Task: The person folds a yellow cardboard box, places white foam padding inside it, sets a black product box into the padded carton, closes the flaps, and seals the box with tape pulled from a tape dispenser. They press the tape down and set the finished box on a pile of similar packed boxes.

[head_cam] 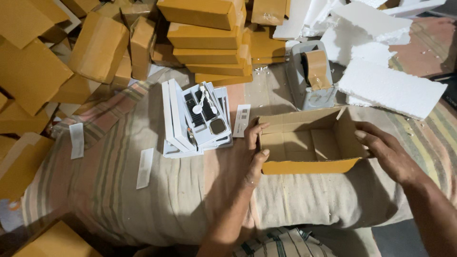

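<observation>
Both hands flank the open cardboard box (309, 145) — left hand (254, 152), right hand (385, 150).

Surrounding items on the striped cloth (119, 181)
Stacked tan cartons (209, 43) at rear; white product boxes (190, 119) centre-left; grey tape dispenser (312, 76) beside white foam slabs (390, 88); paper label strips (144, 167) lying flat

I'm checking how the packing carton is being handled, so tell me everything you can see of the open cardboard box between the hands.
The open cardboard box is a small tan-yellow corrugated carton, rectangular, lying open side up on the striped cloth. Its top flaps stand raised, and the inside looks empty, with folded bottom flaps showing seams. The left hand grips its left wall, thumb and fingers over the edge; the right hand holds the right wall. A grey tape dispenser sits just behind it, seemingly apart.
</observation>
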